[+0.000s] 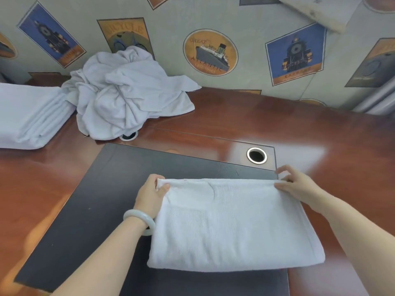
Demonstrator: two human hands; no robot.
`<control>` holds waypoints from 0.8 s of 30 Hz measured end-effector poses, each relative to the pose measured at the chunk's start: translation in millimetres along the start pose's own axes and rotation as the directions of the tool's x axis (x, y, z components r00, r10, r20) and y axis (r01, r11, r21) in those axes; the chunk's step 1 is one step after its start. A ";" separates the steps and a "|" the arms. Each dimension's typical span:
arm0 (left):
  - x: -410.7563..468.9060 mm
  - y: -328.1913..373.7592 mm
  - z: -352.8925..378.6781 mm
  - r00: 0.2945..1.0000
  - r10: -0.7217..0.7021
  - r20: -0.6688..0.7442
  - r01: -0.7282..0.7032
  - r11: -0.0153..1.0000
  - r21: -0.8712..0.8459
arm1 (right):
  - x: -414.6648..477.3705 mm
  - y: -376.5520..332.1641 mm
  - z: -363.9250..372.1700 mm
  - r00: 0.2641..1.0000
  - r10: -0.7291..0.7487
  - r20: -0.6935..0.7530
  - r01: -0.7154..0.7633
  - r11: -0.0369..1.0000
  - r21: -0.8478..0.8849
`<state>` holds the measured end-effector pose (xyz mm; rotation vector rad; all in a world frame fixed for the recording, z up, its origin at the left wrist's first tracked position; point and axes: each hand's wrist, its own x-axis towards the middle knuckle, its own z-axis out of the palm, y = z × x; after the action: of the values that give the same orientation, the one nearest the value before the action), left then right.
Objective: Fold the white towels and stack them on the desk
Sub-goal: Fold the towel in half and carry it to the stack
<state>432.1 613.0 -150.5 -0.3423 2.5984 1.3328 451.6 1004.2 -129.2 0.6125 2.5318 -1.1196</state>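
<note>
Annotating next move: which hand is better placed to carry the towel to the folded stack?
Left, likely: left hand grips the flat white terry towel on the side nearer the folded white towel stack; right hand is farther.

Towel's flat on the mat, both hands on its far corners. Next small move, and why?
Probably one more fold: lift the far edge and bring it back onto the near edge. The towel lies flat and squared on the dark mat, and the left hand and right hand each pinch a far corner, so they are placed for it. It is not yet on the folded stack.
</note>
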 end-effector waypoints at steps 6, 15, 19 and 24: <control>11.0 6.8 13.8 0.991 0.128 -0.045 -0.123 0.987 0.103 | 4.4 17.3 20.0 0.985 0.043 -0.166 -0.036 0.998 0.045; -2.4 19.6 43.7 0.779 0.616 0.118 -0.495 0.489 0.718 | -2.3 30.5 32.0 0.947 -0.070 -0.314 0.007 0.981 -0.196; 2.1 13.6 52.4 0.889 0.332 0.314 -0.442 0.447 0.778 | 8.2 26.8 31.0 0.942 0.049 -0.331 -0.091 0.989 -0.115; 1.9 30.9 53.7 0.911 0.275 0.308 -0.406 0.466 0.786 | 3.1 11.9 35.2 0.892 0.265 -0.366 -0.231 0.964 0.135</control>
<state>425.1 674.2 -158.1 0.4572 2.8826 -0.0186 458.4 985.6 -160.8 1.2515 2.6189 -1.1089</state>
